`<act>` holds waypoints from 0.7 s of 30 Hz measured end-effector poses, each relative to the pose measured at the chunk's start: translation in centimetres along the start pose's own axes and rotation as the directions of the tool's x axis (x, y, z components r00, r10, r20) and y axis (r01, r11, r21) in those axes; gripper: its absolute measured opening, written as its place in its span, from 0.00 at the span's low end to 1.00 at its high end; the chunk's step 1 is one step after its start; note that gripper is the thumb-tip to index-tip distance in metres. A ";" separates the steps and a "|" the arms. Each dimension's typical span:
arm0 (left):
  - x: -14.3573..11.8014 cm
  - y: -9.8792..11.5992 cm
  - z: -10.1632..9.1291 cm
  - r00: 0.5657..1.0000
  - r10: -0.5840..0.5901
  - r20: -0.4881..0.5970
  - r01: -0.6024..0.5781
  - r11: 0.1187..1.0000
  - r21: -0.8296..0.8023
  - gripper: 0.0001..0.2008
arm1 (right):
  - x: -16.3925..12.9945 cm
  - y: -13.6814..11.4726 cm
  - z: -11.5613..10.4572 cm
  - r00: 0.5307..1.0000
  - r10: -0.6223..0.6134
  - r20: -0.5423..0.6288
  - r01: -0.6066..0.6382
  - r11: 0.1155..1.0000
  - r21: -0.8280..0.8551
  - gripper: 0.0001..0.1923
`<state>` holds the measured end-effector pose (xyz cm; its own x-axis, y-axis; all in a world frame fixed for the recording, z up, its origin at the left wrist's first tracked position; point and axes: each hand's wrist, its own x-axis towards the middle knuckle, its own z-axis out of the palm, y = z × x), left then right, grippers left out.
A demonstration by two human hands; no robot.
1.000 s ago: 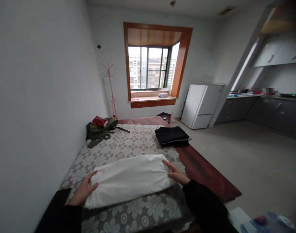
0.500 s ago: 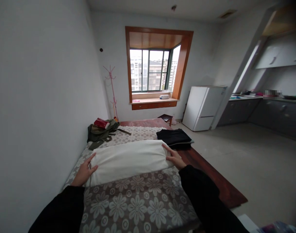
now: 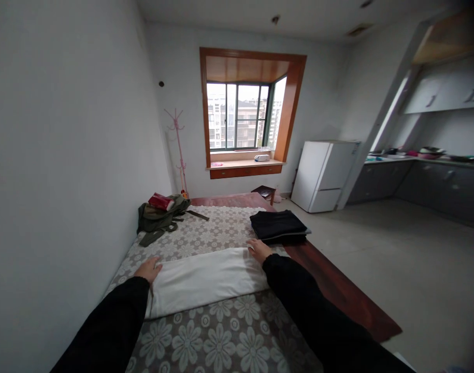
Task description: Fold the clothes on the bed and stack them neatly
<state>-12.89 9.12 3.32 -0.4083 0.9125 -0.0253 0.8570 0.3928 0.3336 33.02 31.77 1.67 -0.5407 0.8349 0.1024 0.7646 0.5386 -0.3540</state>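
Observation:
A folded white cloth (image 3: 207, 280), long and narrow with slight creases, lies across the flower-patterned bedcover (image 3: 221, 336). At its left end rests my left hand (image 3: 148, 268), thumb and fingers apart along the edge. My right hand (image 3: 260, 250) lies on the upper right corner, fingers stretched out over the fabric. Neither hand has visibly closed round the cloth, though the undersides of the fingers are hidden. Just beyond my right hand sits a stack of folded dark clothes (image 3: 278, 225).
An olive-green backpack (image 3: 155, 220) with a red packet (image 3: 160, 201) on it lies against the left wall. Bare reddish wooden board (image 3: 338, 285) shows along the bed's right side. A pink coat rack (image 3: 178, 150), small dark stool (image 3: 264, 192) and white fridge (image 3: 322, 176) stand farther back.
The white cloth has come down flat onto the bedcover, nearer to me. My hands, which gripped its two ends, have loosened; the right one has shifted left onto the top corner.

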 end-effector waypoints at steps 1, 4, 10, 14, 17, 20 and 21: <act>0.5 0.5 0.3 1.000 0.007 0.007 -0.007 1.000 0.024 0.17 | 0.7 -0.4 0.3 1.000 0.003 0.017 -0.003 1.000 -0.024 0.17; 1.2 1.5 0.9 1.000 0.021 0.016 -0.022 0.996 0.084 0.13 | 2.1 -1.1 1.2 0.999 0.023 0.049 -0.019 0.997 -0.074 0.16; 0.5 2.0 0.2 0.999 0.052 -0.012 -0.050 0.988 0.146 0.10 | 2.7 -0.3 1.7 0.998 0.017 0.056 -0.010 0.994 -0.112 0.08; -0.4 1.9 -0.8 0.995 0.080 -0.052 -0.071 0.984 0.163 0.09 | 2.5 1.0 1.8 0.997 0.029 0.067 -0.023 0.995 -0.093 0.09; -1.0 1.8 -1.2 0.992 0.091 -0.087 -0.077 0.986 0.149 0.07 | 2.5 1.6 2.0 0.996 0.061 0.064 -0.056 0.995 -0.078 0.15; -1.7 1.7 -1.6 0.986 0.097 -0.134 -0.083 0.991 0.106 0.06 | 2.3 1.7 2.1 0.997 0.068 0.045 -0.065 0.996 -0.059 0.14; -2.0 1.8 -1.8 0.983 0.103 -0.149 -0.091 0.992 0.085 0.07 | 2.2 1.6 2.1 0.998 0.060 0.037 -0.058 0.997 -0.050 0.13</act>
<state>-11.11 7.77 5.66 -0.3602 0.9207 0.1503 0.9143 0.3164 0.2529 32.34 34.18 -0.58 -0.5066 0.8609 0.0465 0.8113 0.4942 -0.3122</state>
